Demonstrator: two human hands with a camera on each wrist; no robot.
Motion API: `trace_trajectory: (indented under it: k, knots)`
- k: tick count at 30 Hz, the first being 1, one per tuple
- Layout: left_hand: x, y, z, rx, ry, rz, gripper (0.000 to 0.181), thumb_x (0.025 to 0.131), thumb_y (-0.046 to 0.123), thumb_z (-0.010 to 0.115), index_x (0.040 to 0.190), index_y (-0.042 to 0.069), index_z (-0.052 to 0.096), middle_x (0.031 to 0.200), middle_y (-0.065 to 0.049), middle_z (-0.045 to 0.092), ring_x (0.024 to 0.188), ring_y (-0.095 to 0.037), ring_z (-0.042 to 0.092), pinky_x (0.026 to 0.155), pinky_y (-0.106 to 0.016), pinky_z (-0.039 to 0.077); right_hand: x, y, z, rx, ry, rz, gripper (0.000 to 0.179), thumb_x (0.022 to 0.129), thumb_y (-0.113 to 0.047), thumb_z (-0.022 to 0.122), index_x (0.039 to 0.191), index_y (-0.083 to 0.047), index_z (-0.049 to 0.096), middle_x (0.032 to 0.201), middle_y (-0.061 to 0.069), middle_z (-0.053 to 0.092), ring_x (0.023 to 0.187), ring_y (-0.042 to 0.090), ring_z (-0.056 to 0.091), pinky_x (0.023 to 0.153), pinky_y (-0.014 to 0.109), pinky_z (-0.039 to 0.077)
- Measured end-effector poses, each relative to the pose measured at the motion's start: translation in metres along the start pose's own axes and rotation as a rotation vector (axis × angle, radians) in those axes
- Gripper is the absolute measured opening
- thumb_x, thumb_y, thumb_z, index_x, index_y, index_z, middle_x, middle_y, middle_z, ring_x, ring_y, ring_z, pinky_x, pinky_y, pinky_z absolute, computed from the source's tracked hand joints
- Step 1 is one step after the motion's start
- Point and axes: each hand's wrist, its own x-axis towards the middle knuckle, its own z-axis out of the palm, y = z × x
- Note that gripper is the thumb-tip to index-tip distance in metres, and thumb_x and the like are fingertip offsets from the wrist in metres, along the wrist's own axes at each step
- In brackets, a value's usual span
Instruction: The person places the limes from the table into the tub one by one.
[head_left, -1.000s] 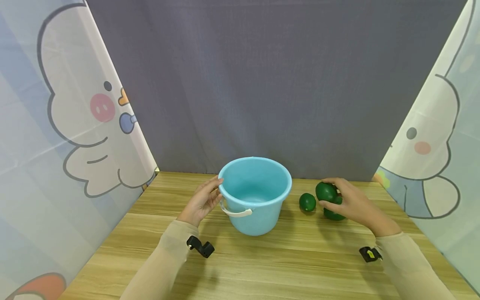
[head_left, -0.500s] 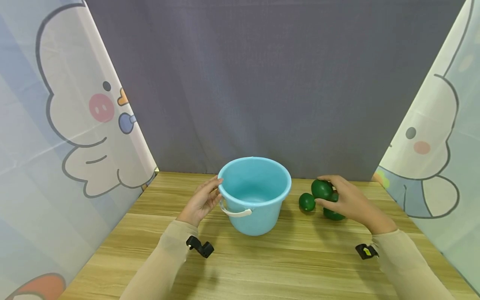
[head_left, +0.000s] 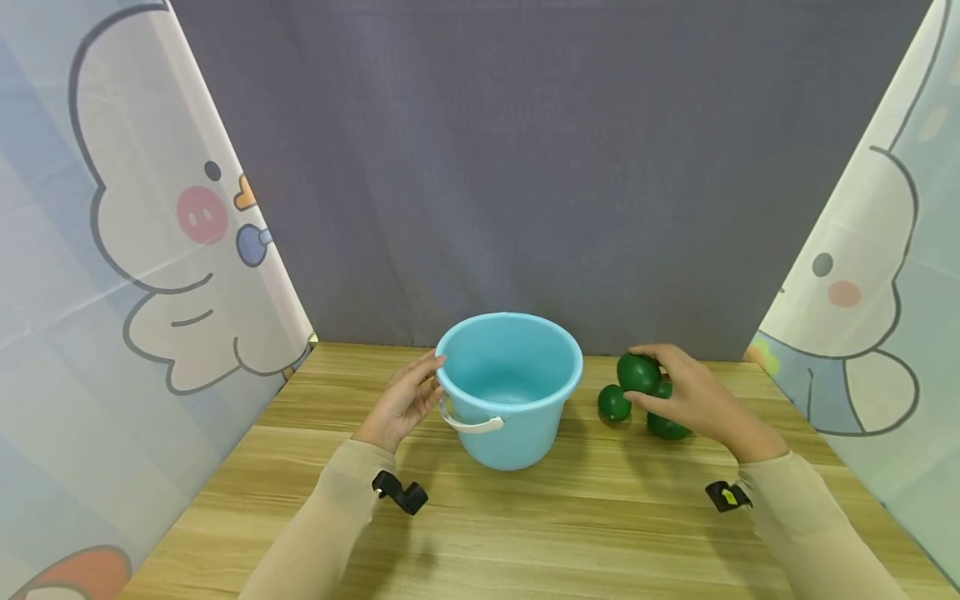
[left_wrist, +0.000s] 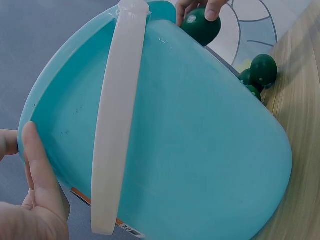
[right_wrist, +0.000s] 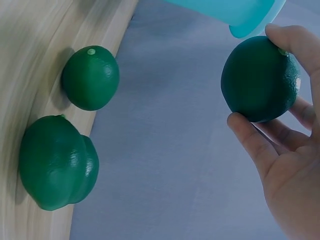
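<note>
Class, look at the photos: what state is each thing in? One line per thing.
Bucket: upright, open-topped, standing on the table.
Bucket handle: swung down.
Held green fruit: lifted off the table.
Three other green fruits: resting on the table.
Left hand: gripping the bucket's rim.
Right hand: curled round the held green fruit.

- Four green fruits (head_left: 639, 374) are appearing right of centre.
- One blue bucket (head_left: 517, 437) is standing at frame centre.
- One left hand (head_left: 405, 407) and one right hand (head_left: 693, 402) are flanking the centre.
- Two black wrist mounts (head_left: 401, 495) are showing in the lower half.
</note>
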Motion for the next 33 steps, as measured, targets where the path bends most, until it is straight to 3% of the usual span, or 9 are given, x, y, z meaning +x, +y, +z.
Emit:
trace_trajectory:
  k: [27,33]
  knots:
    - [0.0,0.001,0.001,-0.017,0.029,-0.011,0.048,0.099,0.013,0.065,0.144,0.006,0.049,0.101,-0.003,0.058,0.073,-0.004,0.058,0.058,-0.008,0.055,0.018,-0.012,-0.001,0.015,0.021,-0.048,0.065,0.083,-0.02,0.085,0.136,-0.001,0.053,0.126,0.012,0.057,0.099,0.02,0.06,0.073,0.039,0.061]
    - [0.0,0.001,0.001,-0.012,0.019,-0.008,0.048,0.099,0.013,0.065,0.144,0.006,0.048,0.096,-0.002,0.059,0.071,-0.004,0.058,0.058,-0.008,0.055,0.023,-0.014,-0.001,0.01,0.063,-0.115,0.066,0.079,-0.015,0.087,0.135,0.0,0.054,0.126,0.013,0.058,0.099,0.02,0.06,0.073,0.037,0.061]
